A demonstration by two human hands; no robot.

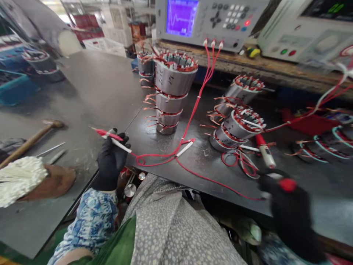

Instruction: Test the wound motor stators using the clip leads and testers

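Note:
My left hand [110, 162], in a black glove, is closed around a red-and-white test probe [109, 135] whose thin tip points left. A red lead runs from it across the bench. At the right edge my right hand [293, 209], also gloved and blurred, is closed on another probe; a red part [287, 184] shows at its fingers and a red lead enters from the left. Between the hands a third probe [185, 148] lies on the bench. A stack of wound motor stators [168, 99] with copper wire ends stands behind it.
A tester with a waveform screen [182, 18] and a second instrument [306, 40] stand on a wooden shelf. More stators [234, 129] lean at right beside a red-and-white probe [266, 152]. At left lie a hammer [30, 141] and white ties [20, 176]; a blue crate [16, 88] sits farther back.

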